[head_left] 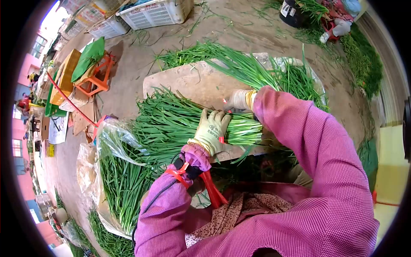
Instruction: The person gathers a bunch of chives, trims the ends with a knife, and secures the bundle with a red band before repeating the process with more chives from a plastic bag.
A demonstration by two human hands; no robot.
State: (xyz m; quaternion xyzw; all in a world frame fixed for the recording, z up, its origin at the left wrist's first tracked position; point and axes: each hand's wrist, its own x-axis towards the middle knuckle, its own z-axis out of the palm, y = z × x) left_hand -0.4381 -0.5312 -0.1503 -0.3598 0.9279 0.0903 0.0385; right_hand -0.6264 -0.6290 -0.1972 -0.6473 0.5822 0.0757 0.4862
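A thick bundle of long green leafy stalks (165, 124) lies across a worn board (180, 79), its pale stem ends (244, 129) to the right. My left hand (212, 128), in a cream glove, presses on the bundle near the stems, fingers bent over it. At the bundle's upper edge is my right hand (239, 101), gloved and curled, with a bit of red at its fingertips; what it grips is too small to name. Another heap of green stalks (261, 75) lies on the board's far right, just beyond my right hand.
Below left, an open plastic bag (100, 201) holds more stalks. Red strips (212, 190) hang by my left wrist. An orange stool (99, 77) stands at left, white crates (156, 15) behind. At top right sits a black bucket (292, 13) near another person (342, 19).
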